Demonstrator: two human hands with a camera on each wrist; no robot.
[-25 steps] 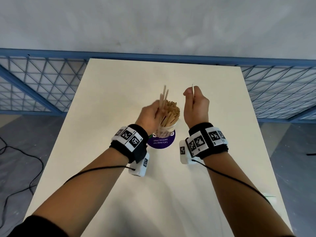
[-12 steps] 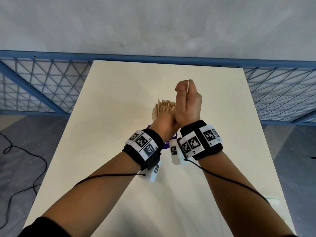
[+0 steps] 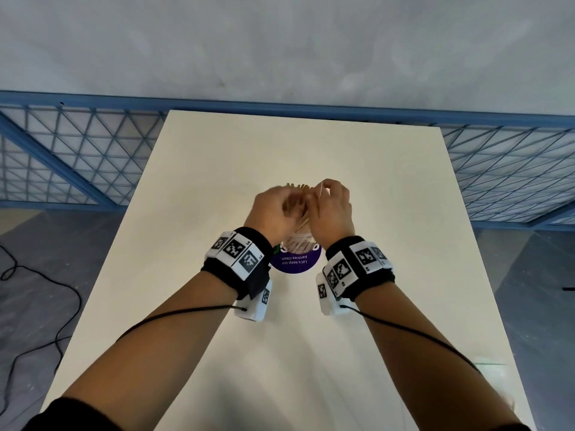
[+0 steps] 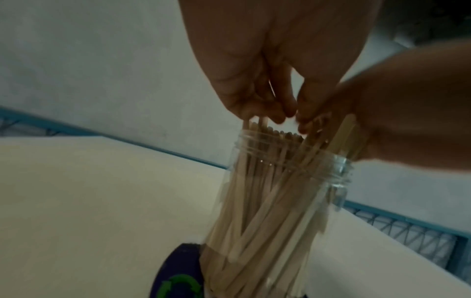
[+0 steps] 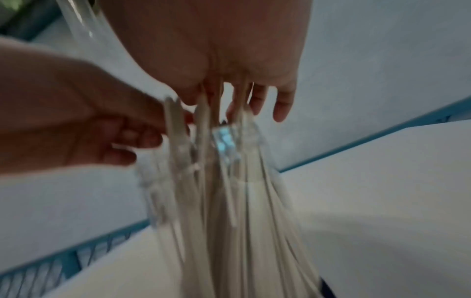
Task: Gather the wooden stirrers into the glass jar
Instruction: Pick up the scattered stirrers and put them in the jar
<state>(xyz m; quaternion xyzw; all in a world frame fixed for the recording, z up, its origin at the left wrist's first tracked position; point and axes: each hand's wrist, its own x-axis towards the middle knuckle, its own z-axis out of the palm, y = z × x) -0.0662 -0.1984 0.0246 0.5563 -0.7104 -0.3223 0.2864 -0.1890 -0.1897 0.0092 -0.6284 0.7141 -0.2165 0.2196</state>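
Dozens of wooden stirrers point(image 4: 257, 211) crowd the glass jar point(image 4: 331, 181) at table point(image 3: 217, 150) centre, so forcing another could tip it: at ten o'clock the left hand point(image 3: 273, 213) curls onto the stirrer tops, at two o'clock the right hand point(image 3: 333, 209) pinches one stirrer point(image 3: 318, 191).

Bare test space, plain table point(image 3: 373, 181), blue mesh barrier point(image 3: 77, 157), concrete floor point(image 3: 46, 259)
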